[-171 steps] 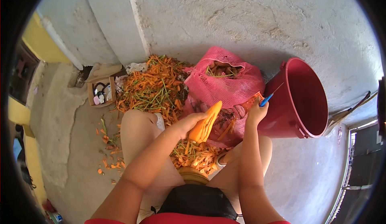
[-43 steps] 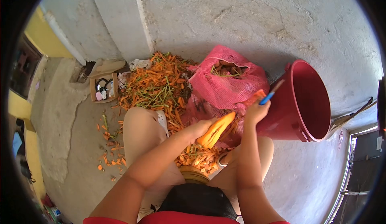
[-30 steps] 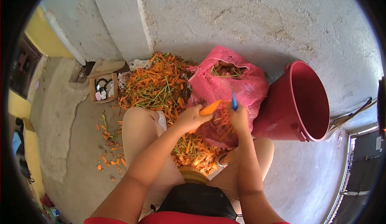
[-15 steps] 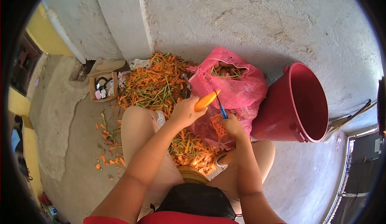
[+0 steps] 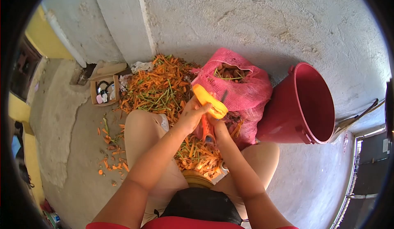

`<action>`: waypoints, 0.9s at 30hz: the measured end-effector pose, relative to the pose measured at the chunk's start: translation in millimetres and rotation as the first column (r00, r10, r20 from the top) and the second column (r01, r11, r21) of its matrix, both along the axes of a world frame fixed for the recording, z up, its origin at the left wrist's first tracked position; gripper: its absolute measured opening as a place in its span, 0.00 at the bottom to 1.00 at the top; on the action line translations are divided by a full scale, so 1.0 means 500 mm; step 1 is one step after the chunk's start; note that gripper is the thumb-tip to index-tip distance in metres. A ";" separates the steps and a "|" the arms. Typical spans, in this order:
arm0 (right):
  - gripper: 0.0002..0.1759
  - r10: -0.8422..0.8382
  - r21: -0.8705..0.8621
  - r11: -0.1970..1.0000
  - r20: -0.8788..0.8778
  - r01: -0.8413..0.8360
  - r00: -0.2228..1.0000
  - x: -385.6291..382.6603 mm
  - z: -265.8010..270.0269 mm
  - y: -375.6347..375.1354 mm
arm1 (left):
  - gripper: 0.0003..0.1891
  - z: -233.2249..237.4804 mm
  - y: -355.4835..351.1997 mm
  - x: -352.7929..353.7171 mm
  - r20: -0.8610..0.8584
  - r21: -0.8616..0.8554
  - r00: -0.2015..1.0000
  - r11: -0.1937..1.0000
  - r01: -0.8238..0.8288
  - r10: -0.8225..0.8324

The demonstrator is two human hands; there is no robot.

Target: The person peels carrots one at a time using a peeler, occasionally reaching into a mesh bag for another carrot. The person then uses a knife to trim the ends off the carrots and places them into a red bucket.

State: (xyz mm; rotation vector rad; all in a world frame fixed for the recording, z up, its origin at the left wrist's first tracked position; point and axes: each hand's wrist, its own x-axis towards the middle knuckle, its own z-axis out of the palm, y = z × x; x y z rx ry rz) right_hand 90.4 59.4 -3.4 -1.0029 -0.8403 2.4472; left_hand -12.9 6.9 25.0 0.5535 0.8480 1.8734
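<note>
My left hand [image 5: 193, 114] is closed around a peeled orange carrot [image 5: 200, 94], which tilts with its thick rounded end toward me. Just behind that end, my right hand [image 5: 216, 121] is partly hidden by the carrot. A dark knife blade [image 5: 224, 96] sticks up beyond it; the knife's handle is out of sight. Below the right hand hangs an orange-red item [image 5: 208, 131], blurred, which looked like a perforated plastic piece a moment earlier. Under both hands lie orange peelings and trimmings [image 5: 197, 155].
A pink mesh sack [image 5: 242, 93] of carrots stands against the wall, beside a large dark red bucket [image 5: 283, 110]. A heap of peelings and green stems [image 5: 160, 85] lies behind my left knee. An open cardboard box [image 5: 106, 99] with small items sits farther left.
The carrot has turned so its thick end faces me. My right hand has moved left, in close behind the carrot, and the knife's blue handle is now hidden.
</note>
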 end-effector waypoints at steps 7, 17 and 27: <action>0.13 -0.183 0.134 0.975 0.037 0.177 0.982 0.040 -0.061 0.117 | 0.16 0.027 -0.019 -0.006 -0.095 -0.306 0.961 0.926 0.221 -0.261; 0.10 -0.264 0.765 0.638 0.321 -0.085 0.909 0.035 -0.061 0.119 | 0.30 0.017 -0.014 0.007 -0.129 -0.518 0.836 0.755 0.402 -0.533; 0.15 -0.202 0.562 0.076 0.818 -0.824 0.539 0.073 0.057 0.057 | 0.22 -0.030 -0.017 -0.040 0.220 -0.381 0.920 0.840 0.387 -0.324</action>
